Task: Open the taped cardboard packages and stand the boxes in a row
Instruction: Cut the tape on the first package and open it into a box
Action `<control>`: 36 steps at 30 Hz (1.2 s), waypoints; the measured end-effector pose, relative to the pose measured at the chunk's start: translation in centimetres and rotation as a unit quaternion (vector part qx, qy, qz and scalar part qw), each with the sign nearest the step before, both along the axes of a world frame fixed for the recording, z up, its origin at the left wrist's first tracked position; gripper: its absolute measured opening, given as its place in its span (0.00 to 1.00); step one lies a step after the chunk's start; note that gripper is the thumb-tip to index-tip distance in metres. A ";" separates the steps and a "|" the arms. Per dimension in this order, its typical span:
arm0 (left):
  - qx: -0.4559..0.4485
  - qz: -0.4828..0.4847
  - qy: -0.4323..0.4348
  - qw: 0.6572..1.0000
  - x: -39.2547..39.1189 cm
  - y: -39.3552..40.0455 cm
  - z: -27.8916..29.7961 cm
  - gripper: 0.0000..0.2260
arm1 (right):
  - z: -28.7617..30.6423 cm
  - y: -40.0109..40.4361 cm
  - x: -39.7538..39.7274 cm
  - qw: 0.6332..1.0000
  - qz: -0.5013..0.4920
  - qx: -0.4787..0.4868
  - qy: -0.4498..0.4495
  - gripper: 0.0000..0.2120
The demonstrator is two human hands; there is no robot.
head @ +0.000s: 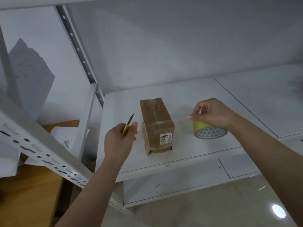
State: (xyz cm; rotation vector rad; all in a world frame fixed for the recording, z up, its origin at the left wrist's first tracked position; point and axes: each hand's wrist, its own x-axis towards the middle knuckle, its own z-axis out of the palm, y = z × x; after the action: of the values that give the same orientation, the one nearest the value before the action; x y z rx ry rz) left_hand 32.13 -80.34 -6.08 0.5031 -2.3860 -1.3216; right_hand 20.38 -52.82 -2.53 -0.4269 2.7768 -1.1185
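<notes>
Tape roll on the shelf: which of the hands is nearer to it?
Right. The right hand rests on top of the tape roll, fingers touching it. The left hand holds a knife across the taped box from the roll.

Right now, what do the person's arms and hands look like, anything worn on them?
Both arms are bare as far as the picture shows: no sleeves, gloves, watch or bracelet in view. The left hand and the right hand show no rings that I can make out. The fingernails look fairly long, with a pale finish; that shows best on the left thumb and on a right fingertip.
</notes>
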 end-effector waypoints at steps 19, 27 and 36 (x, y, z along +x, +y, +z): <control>0.316 -0.002 -0.186 0.930 -1.1 3.5 -4.9 0.25 | -5.6 -4.4 -0.3 0.995 0.035 0.028 -0.094 0.08; 0.389 0.008 -0.195 0.901 -3.5 3.5 -3.8 0.22 | -6.3 -4.9 1.4 0.990 0.009 -0.058 -0.130 0.11; 0.194 -0.009 -0.108 0.975 -5.5 0.0 -0.2 0.16 | -6.7 -4.1 2.7 0.979 -0.029 -0.070 -0.191 0.20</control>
State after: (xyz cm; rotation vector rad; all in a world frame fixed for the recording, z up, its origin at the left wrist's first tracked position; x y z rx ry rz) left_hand 26.58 -80.38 -6.29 0.7679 -2.3017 -1.8388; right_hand 23.04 -56.92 -9.21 -0.1243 2.3995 -1.2618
